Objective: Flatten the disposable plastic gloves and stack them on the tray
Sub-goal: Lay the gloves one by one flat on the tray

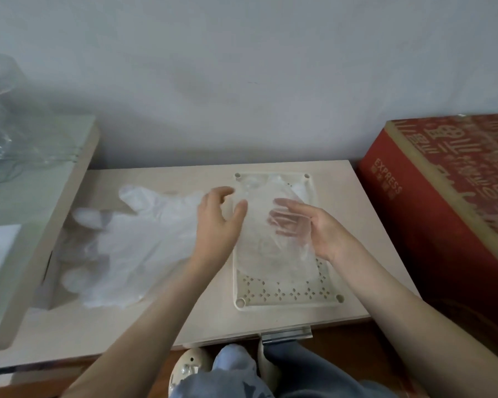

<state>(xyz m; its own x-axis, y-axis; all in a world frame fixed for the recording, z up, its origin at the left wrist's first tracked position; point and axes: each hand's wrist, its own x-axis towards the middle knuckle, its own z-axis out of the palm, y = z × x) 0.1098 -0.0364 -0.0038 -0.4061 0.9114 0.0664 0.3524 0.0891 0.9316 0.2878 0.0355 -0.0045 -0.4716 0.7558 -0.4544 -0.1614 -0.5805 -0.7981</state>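
A cream perforated tray (288,295) lies on the low wooden table. Over it is a clear plastic glove (266,248), spread but wrinkled. My left hand (217,225) is at the glove's left edge, with curled fingers and the thumb pinching the film. My right hand (311,229) has straight fingers lying under the glove's right side; they show through the plastic. A loose pile of several more crumpled clear gloves (127,245) sits on the table to the left of the tray.
A large red cardboard box (449,202) stands against the table's right side. On the left is a higher glass-topped table (32,179) holding clear plastic items. The wall is close behind. My knees and slippers (190,369) are below the front edge.
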